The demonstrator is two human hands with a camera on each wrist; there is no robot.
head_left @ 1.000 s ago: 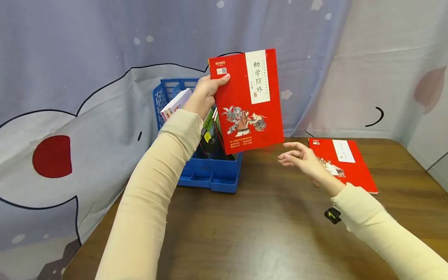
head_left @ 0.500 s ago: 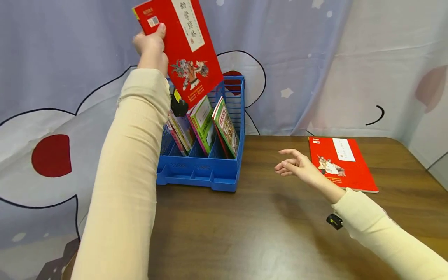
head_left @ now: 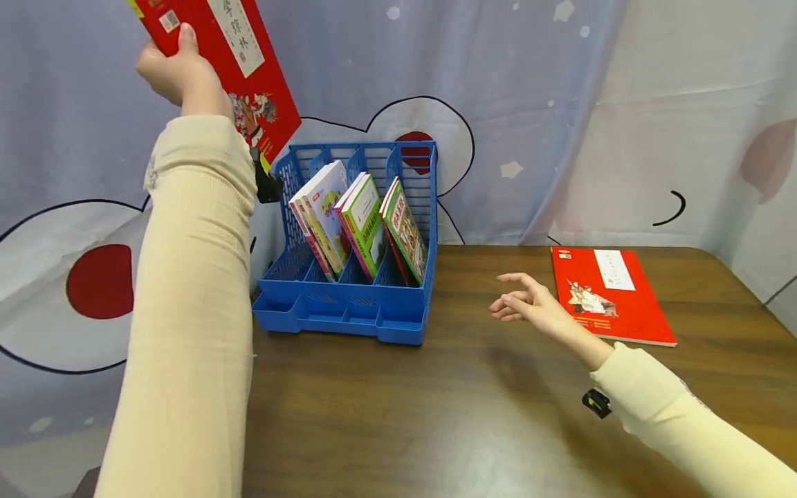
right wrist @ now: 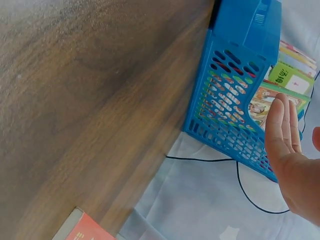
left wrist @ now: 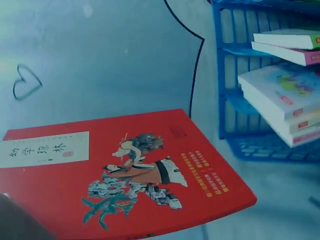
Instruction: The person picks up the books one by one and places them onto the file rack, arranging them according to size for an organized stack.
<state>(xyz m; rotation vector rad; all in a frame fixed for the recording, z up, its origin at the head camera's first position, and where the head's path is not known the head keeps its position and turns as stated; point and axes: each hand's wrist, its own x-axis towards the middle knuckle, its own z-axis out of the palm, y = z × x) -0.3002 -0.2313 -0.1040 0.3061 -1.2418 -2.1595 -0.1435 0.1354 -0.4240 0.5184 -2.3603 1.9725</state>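
My left hand [head_left: 187, 75] grips a thin red book [head_left: 255, 76] by its left edge, thumb on the cover. That book is tilted in the air, up and left of a blue file rack [head_left: 349, 297], its top cut off by the frame. In the left wrist view the red book [left wrist: 150, 170] shows its cover picture, beside the rack [left wrist: 225, 75]. My right hand [head_left: 529, 304] hovers over the table with relaxed fingers and nothing in it. Near it lies a second red book [head_left: 613, 294], flat on the table.
White books [head_left: 330, 214], green-covered books [head_left: 364, 228] and a red-and-green pair [head_left: 405, 232] lean in separate slots of the rack. The leftmost slot [head_left: 289, 261] shows no book. A patterned curtain [head_left: 517, 104] hangs behind the wooden table [head_left: 398, 415].
My left hand has carried the red book up and to the left, from in front of the rack, uncovering the books there. My right hand has barely moved.
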